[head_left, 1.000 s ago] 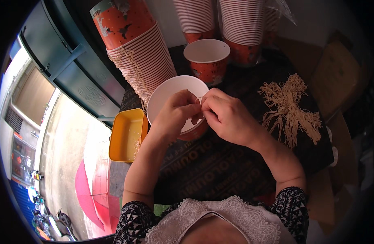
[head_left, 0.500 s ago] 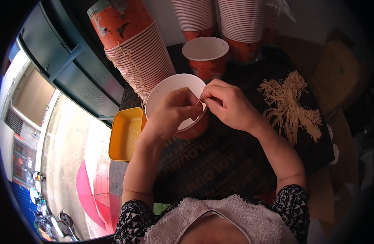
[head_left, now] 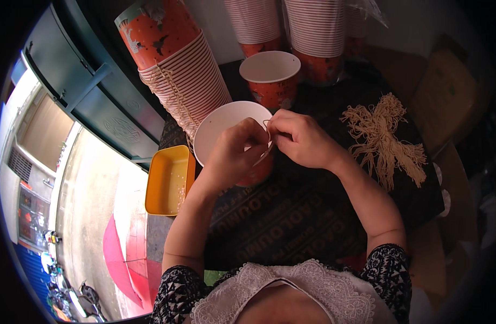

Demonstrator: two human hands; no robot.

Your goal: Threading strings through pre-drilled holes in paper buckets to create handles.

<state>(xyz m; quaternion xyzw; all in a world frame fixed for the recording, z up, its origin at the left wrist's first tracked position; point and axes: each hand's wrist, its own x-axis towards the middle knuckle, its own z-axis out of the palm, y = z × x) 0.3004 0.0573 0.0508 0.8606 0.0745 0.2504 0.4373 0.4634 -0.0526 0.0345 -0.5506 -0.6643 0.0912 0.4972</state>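
An orange paper bucket (head_left: 215, 127) with a white inside stands upright before me, both hands at its right rim. My left hand (head_left: 234, 151) reaches over the opening, its thumb and fingers closed in a pinch. Close beside it, my right hand (head_left: 302, 137) pinches at the outer side of the rim. A thin beige string (head_left: 269, 130) makes a small loop between the two sets of fingertips. Whether it passes through the bucket's wall is hidden by the fingers. Behind stands another open orange bucket (head_left: 270, 89).
A tall leaning stack of nested buckets (head_left: 196, 75), draped with strings, rises at the left. A yellow tub (head_left: 160, 181) holding small pale bits sits by the table's left edge. Loose beige strings (head_left: 385, 143) lie at the right. More stacked buckets (head_left: 315, 27) stand behind.
The fingertips have shifted slightly at the rim, and the string's loop shows more clearly above them. My left hand has turned a little, hiding its thumb more.
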